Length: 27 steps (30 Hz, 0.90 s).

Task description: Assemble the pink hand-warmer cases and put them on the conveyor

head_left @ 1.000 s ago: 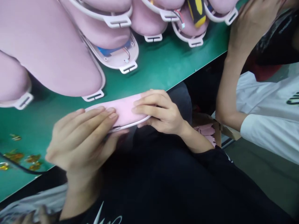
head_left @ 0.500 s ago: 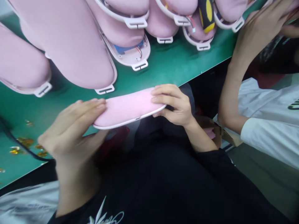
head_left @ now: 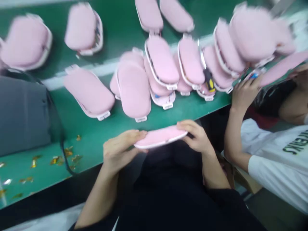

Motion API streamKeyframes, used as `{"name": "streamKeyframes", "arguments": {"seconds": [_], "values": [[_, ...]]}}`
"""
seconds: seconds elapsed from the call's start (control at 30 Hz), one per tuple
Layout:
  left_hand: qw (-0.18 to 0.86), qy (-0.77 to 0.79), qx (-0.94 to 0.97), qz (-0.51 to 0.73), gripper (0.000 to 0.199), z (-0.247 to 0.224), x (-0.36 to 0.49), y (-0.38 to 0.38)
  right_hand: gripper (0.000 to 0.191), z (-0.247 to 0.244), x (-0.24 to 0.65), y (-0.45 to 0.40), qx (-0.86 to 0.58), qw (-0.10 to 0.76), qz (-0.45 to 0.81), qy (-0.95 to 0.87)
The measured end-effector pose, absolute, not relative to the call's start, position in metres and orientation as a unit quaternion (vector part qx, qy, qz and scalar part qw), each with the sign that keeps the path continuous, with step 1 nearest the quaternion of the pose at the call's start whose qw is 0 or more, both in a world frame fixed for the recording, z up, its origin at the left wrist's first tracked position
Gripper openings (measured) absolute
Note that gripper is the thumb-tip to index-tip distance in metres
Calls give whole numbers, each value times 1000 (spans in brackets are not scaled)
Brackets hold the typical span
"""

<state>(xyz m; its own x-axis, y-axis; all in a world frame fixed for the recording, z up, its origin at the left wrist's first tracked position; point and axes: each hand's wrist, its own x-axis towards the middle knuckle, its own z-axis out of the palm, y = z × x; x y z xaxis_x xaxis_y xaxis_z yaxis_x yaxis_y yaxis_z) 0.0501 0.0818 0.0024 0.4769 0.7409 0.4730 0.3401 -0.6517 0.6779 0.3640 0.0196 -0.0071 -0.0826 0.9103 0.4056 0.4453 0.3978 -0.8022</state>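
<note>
We hold one pink pad (head_left: 160, 136) flat between both hands just past the near edge of the green table (head_left: 96, 134). Our left hand (head_left: 120, 150) has fingers curled round its left end, and our right hand (head_left: 197, 136) pinches its right end. More pink pads (head_left: 133, 89) lie beyond, and a co-worker's hand (head_left: 243, 93) rests at the table edge.

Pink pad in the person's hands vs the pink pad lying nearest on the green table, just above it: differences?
The held pad is gripped at its ends by the left hand and right hand, off the green table; the table pad lies untouched on it. The held pad shows edge-on, long axis across the view; the table pad shows its broad face, long axis running away. The table pad shows a slotted white tab; none shows on the held pad. Both are pink with a white rim.
</note>
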Motion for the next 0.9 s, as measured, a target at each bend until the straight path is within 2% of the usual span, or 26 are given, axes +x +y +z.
{"name": "streamKeyframes", "arguments": {"seconds": [0.07,0.13,0.2,0.27,0.37,0.4,0.53,0.6,0.73,0.9], "values": [[290,325,811,390,34,-3,45,84,26,15,365,23,-476,472,199,-715],[324,375,745,447,33,-12,42,86,27,37,365,33,-465,486,143,-726],[302,467,627,546,39,-23,40,86,33,62,366,55,-475,508,75,-715],[276,533,540,590,39,-32,37,83,40,89,365,91,-491,529,1,-692],[278,557,552,555,34,-39,31,81,34,116,353,177,-492,511,-78,-700],[280,549,588,525,35,-40,29,81,29,119,345,211,-499,468,-104,-722],[277,514,698,414,37,-31,28,90,19,97,305,345,-542,274,-74,-791],[290,500,714,396,36,-26,29,95,34,74,285,393,-533,244,-53,-809],[271,469,740,398,33,-23,31,98,24,33,244,444,-491,213,-21,-844],[250,435,767,400,27,-24,30,99,41,12,181,455,-467,140,29,-872]]}}
